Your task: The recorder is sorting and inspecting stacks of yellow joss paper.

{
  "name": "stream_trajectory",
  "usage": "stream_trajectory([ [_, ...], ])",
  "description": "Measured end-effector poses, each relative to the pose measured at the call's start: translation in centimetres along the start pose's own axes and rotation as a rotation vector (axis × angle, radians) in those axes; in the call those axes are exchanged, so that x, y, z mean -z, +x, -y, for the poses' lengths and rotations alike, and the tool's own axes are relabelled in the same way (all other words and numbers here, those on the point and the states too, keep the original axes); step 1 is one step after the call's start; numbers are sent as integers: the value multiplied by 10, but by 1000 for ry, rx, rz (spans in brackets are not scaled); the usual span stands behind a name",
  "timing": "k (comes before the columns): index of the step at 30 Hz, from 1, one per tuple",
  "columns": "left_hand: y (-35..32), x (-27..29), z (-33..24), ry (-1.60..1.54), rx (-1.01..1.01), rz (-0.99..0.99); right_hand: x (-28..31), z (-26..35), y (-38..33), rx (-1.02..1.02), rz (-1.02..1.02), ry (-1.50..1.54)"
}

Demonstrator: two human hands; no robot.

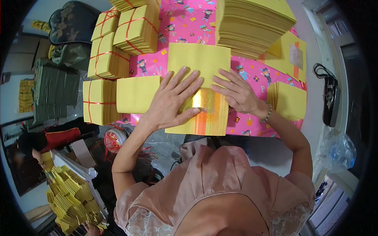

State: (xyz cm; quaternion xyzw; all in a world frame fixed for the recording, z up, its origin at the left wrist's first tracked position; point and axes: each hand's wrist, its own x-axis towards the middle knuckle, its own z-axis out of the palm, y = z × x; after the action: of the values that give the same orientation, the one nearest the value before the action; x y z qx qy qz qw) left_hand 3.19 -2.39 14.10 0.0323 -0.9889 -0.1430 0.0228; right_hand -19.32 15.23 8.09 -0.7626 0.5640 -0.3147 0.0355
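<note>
Both hands (172, 95) (243, 94) palm-down, spread on yellow paper (199, 56)

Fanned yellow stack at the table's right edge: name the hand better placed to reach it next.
The right hand, most likely: its fingers rest at the yellow sheet's right side, nearer the fanned yellow stack. The left hand lies farther left and would likely have to cross the right.
</note>
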Motion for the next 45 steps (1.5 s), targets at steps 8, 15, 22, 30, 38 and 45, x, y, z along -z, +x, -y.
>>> stream_trajectory([
  [8, -6, 1, 8, -49, 16, 12, -9, 8, 9, -40, -73, -33],
  [15, 1, 8, 3, -130, 40, -11, 2, 21, 24, -53, -135, -127],
  [22, 19, 10, -6, 128, 16, -174, -12, 17, 39, -13, -150, -431],
  [30, 26, -1, 10, 317, -122, -544, 12, 23, 55, 99, -228, -462],
  [38, -27, 37, 26, 490, -124, -810, 47, 38, 117, -284, -292, 98],
  [45, -102, 14, 43, 471, 73, -845, -7, 14, 201, -340, 303, 599],
])
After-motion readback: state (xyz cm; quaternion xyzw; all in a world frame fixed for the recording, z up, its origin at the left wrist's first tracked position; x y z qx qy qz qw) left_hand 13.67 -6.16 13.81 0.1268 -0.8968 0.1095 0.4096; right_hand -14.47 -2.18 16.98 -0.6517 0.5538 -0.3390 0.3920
